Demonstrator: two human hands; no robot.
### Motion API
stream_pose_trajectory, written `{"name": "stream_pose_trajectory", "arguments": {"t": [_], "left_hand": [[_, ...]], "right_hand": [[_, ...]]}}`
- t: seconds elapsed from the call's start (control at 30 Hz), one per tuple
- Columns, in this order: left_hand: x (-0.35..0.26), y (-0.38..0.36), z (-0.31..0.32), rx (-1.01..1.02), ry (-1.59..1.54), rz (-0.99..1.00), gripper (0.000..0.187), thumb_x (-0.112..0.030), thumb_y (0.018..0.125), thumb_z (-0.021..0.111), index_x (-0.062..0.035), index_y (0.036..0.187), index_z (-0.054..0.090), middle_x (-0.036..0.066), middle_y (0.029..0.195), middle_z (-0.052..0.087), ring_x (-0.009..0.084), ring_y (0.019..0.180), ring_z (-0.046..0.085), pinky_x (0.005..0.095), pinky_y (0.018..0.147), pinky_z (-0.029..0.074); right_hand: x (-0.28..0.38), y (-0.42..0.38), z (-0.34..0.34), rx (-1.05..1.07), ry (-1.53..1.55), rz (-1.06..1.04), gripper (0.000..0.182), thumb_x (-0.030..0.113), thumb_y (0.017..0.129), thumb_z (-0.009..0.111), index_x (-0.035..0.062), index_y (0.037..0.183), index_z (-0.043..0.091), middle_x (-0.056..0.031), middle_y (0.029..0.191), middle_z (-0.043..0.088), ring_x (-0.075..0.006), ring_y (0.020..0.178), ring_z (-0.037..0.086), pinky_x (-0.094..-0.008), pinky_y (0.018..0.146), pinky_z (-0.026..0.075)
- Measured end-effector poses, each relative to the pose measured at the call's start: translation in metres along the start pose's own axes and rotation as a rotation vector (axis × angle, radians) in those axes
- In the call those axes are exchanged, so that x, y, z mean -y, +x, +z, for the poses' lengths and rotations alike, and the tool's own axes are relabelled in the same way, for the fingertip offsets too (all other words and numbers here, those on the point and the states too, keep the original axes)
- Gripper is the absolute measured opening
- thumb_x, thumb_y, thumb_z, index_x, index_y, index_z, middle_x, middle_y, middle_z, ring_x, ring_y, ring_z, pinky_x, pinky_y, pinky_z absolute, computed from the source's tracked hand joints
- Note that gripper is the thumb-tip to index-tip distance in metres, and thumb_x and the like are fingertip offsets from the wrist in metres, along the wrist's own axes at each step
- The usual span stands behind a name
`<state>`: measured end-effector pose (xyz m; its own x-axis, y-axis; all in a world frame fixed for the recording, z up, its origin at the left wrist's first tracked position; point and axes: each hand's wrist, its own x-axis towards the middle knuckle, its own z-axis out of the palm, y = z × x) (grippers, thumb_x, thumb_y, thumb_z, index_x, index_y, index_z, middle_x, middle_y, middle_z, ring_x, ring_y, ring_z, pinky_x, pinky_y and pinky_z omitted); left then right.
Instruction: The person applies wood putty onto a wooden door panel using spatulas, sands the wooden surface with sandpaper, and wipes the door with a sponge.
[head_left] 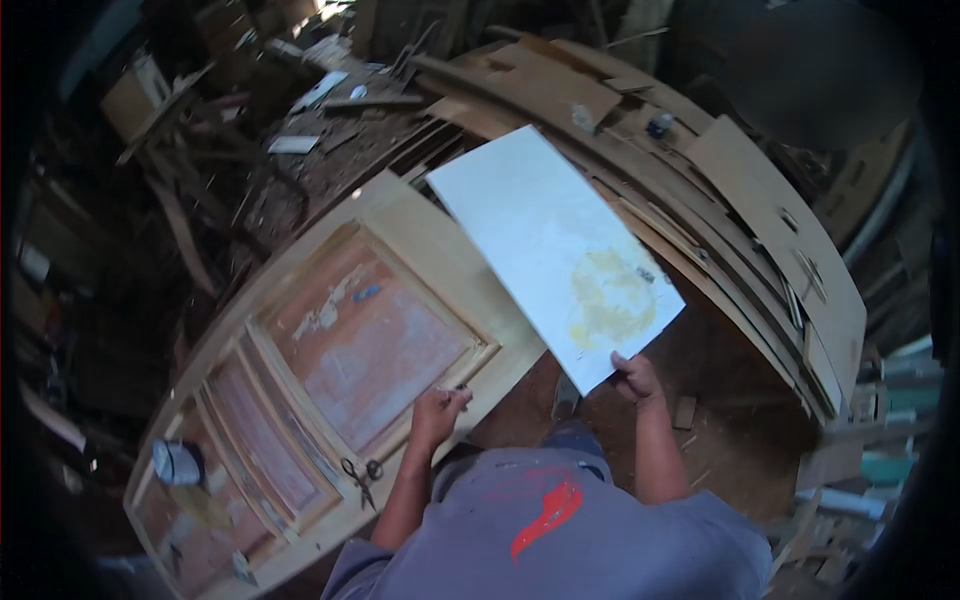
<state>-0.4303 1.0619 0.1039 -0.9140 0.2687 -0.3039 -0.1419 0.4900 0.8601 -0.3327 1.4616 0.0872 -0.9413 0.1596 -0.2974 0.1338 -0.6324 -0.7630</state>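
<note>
My right hand (638, 380) grips the near corner of a white board (520, 220), thumb on top. The board has a yellowish smear and a small dark patch near that corner, and its far end reaches over the wooden panel door. My left hand (438, 414) is closed in a pinch above the edge of the panel door (425, 225); a small dark bit shows at its fingertips, too small to name. Dark-handled scissors (362, 482) lie on the door frame beside my left forearm. A small blue object (367, 293) rests on the door's large recessed panel.
An open can (178, 463) stands on the door's far left part. To the right is a stack of long boards (720, 220) with a small dark jar (659, 125) on it. Scrap wood and debris (295, 145) litter the floor beyond.
</note>
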Motion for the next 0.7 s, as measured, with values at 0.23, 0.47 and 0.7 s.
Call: {"name": "stream_pose_trajectory", "arguments": {"t": [0.23,0.47,0.7], "left_hand": [[0.027,0.042,0.09,-0.409,0.29,-0.064,0.029,-0.026,0.094,0.07,-0.0031,0.11,0.075,0.025,0.104,0.072,0.041,0.104,0.067,0.045,0.096,0.051],[-0.033,0.053,0.152,-0.456,0.417,-0.171,0.029,-0.019,0.09,0.074,-0.0057,0.115,0.075,0.024,0.117,0.07,0.0413,0.115,0.064,0.0464,0.103,0.05],[-0.057,0.064,0.189,-0.463,0.358,-0.32,0.031,-0.026,0.091,0.072,-0.008,0.117,0.074,0.02,0.124,0.069,0.0385,0.12,0.062,0.0444,0.105,0.048]], "right_hand": [[0.104,0.152,-0.141,0.108,-0.095,0.048,0.058,0.015,0.095,0.074,-0.0051,0.144,0.05,-0.012,0.141,0.06,-0.0264,0.129,0.058,-0.042,0.112,0.043],[0.211,0.255,-0.231,0.09,-0.18,0.076,0.067,0.014,0.093,0.076,-0.0004,0.15,0.044,-0.0098,0.147,0.055,-0.0273,0.133,0.055,-0.0428,0.114,0.042],[0.23,0.327,-0.31,-0.128,-0.076,0.032,0.05,0.021,0.106,0.058,-0.003,0.147,0.043,-0.017,0.141,0.059,-0.0327,0.127,0.06,-0.0497,0.109,0.047]]}}
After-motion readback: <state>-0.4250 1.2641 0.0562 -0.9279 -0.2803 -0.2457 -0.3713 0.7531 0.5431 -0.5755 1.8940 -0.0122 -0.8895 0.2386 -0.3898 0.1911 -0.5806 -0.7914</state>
